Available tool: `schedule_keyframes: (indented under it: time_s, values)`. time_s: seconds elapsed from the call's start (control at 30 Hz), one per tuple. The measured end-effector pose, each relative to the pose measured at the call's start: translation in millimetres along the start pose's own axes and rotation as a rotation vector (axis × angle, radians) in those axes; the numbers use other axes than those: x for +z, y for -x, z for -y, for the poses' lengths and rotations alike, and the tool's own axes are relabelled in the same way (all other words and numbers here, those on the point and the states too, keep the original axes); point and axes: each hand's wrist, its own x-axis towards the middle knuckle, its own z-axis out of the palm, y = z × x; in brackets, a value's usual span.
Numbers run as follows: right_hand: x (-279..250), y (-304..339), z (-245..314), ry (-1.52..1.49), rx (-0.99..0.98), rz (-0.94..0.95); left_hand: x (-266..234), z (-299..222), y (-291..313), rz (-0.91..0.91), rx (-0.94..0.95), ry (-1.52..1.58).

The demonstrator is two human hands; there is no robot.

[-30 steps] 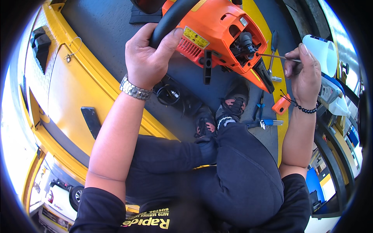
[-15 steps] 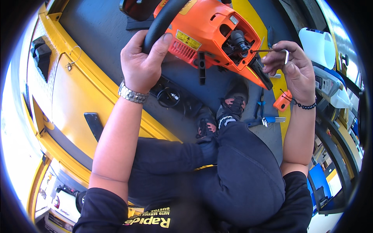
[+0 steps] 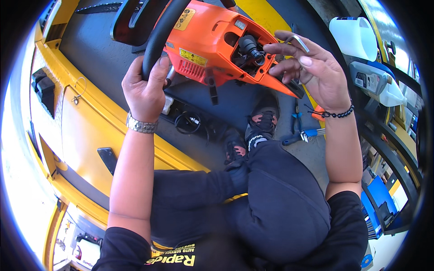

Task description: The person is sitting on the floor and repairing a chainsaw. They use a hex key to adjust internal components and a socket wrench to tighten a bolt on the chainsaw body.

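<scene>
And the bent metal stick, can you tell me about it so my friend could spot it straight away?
Find the big orange chainsaw, then its open end, where the person's right hand is. The bent metal stick is held in that hand's fingers. Its shiny silver bend sets it apart from the black ribbed part inside the opening.

left hand (image 3: 144, 94) grips chainsaw (image 3: 205, 32) handle (image 3: 158, 40) | right hand (image 3: 320, 76) holds L-shaped key (image 3: 300, 44)

A grey floor (image 3: 99, 49) with a yellow stripe (image 3: 262, 16) borders yellow metal framing (image 3: 108, 115) under bright light (image 3: 16, 180).
</scene>
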Motion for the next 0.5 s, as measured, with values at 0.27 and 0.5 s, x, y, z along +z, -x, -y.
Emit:
schedule_keyframes:
  time_s: [0.27, 0.5]
  values:
    - [-29.8, -9.2, -3.6, 0.060, -0.102, 0.218, -0.7, 0.3, -1.1, 0.009, 0.003, -0.018]
    - [-35.1, -11.0, 2.7, 0.327, -0.001, -0.160, -0.1, -0.7, -0.9, 0.006, 0.025, -0.018]
